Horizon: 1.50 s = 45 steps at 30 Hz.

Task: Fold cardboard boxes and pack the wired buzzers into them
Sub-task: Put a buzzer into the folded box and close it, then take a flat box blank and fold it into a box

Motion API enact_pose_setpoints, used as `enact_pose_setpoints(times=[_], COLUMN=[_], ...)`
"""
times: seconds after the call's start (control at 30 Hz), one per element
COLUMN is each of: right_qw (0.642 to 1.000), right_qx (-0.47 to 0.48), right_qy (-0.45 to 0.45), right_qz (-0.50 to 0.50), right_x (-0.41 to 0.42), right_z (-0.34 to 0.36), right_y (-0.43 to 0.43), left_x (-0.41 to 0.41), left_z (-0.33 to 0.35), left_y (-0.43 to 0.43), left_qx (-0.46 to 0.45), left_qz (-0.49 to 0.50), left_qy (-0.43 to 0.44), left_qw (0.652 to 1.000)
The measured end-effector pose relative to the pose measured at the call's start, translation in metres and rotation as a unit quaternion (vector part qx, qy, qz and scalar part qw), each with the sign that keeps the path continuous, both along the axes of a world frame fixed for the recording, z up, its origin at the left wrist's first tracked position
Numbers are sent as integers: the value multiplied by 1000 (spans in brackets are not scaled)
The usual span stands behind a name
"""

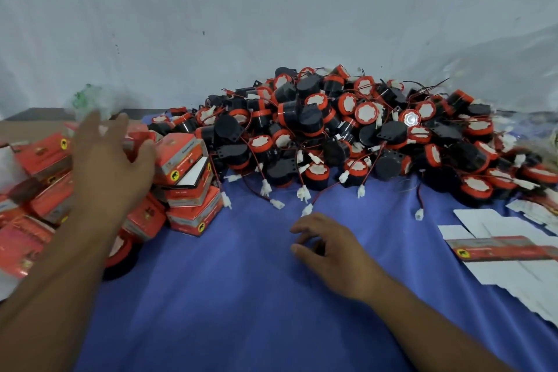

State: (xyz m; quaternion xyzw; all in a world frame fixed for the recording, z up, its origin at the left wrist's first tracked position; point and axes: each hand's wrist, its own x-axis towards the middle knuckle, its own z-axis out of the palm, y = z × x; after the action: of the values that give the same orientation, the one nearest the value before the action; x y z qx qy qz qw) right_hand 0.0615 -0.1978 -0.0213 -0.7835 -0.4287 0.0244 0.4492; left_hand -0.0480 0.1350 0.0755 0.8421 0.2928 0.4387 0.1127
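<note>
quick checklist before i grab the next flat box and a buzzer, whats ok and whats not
1. Right hand free: ok, it rests on the blue cloth and holds nothing.
2. Left hand free: ok, fingers straight above the packed boxes, nothing in its grip.
3. Flat box blanks available: ok, they lie unfolded on the cloth's right side.
4. Buzzer pile stocked: ok, heaped along the back of the cloth.
5. Leads untangled: not ok, red and black wires cross all through the pile.
6. Packed boxes stacked steadily: cannot tell, they lie at several angles.
</note>
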Motion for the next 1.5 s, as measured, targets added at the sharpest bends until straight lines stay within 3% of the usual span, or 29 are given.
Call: enact_pose_setpoints(times=[0.2,0.27,0.33,0.43,0.5,0.57,0.63,0.87,1.03,1.2,1.43,1.5], right_qw=[1000,997,981,910,842,798,781,760,774,752,742,752], right_qx=[-14,-37,-70,-225,-343,-402,-445,-530,-454,-445,-456,-404], right_qy=[-4,-45,-83,-81,-9,77,101,26,55,148,74,113], right_qz=[1,-47,-158,-339,-416,-443,-427,-377,-439,-464,-486,-509], right_x=[0,10,28,56,70,80,87,94,97,108,117,126], right_z=[4,11,23,37,39,41,47,50,39,40,35,27], right_y=[-2,-8,-25,-61,-93,-124,-146,-148,-153,-183,-190,-195], left_x=[-2,-2,1,7,10,13,13,12,12,12,12,13], left_z=[-22,-34,-45,-59,-72,-86,-93,-93,-94,-93,-94,-94], left_y=[-35,-56,-81,-114,-128,-133,-132,-131,-131,-131,-131,-131], left_qx=[18,117,206,175,144,113,68,38,36,31,23,21], left_qz=[-33,-75,-147,-271,-357,-437,-466,-468,-464,-464,-461,-460], left_qy=[-88,-100,-78,-40,36,141,193,171,175,184,187,189], left_qw=[995,985,964,946,922,881,860,866,868,866,867,867])
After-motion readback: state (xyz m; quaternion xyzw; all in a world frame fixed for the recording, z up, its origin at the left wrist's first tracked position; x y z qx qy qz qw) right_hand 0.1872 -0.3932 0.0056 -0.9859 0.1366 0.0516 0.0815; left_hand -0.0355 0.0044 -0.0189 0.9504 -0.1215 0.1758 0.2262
